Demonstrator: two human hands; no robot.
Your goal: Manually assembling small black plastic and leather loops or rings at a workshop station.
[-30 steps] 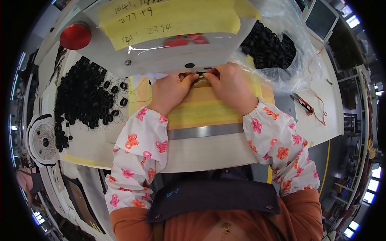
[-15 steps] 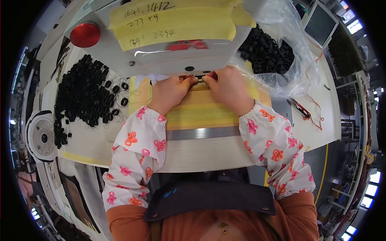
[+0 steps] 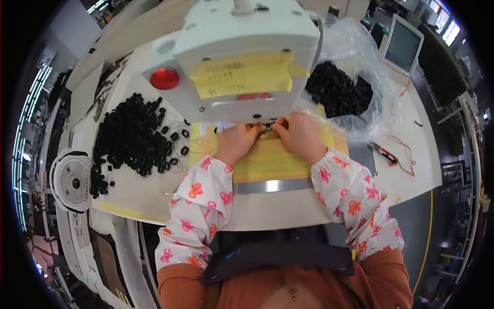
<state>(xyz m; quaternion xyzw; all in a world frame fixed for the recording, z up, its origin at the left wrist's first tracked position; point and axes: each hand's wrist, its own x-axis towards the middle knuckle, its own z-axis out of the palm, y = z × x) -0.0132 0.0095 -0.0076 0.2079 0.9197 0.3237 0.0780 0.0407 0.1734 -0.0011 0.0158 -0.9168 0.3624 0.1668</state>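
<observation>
Under the front of a white industrial sewing machine (image 3: 239, 38), my two hands meet with fingertips close together. My left hand (image 3: 235, 142) is closed in a pinch on the left end of a small black piece (image 3: 268, 126). Pinching its other end is my right hand (image 3: 303, 138). The piece is mostly covered by my fingers, so its full shape cannot be made out. Below my hands lies a work plate covered with yellow tape (image 3: 272, 167), edged in front by a metal strip (image 3: 272, 186).
A pile of small black loops (image 3: 131, 136) with loose threads spreads to the left, beside a white fan (image 3: 75, 180). On the right, more black loops (image 3: 339, 90) fill a clear plastic bag (image 3: 383, 110). A red-and-black cutter (image 3: 383, 153) with an orange cord lies nearby. Behind stands a screen (image 3: 403, 46).
The head view has shifted, so the machine and table appear lower and more of the machine's top shows. Both hands stay pinched at the same spot under the machine.
</observation>
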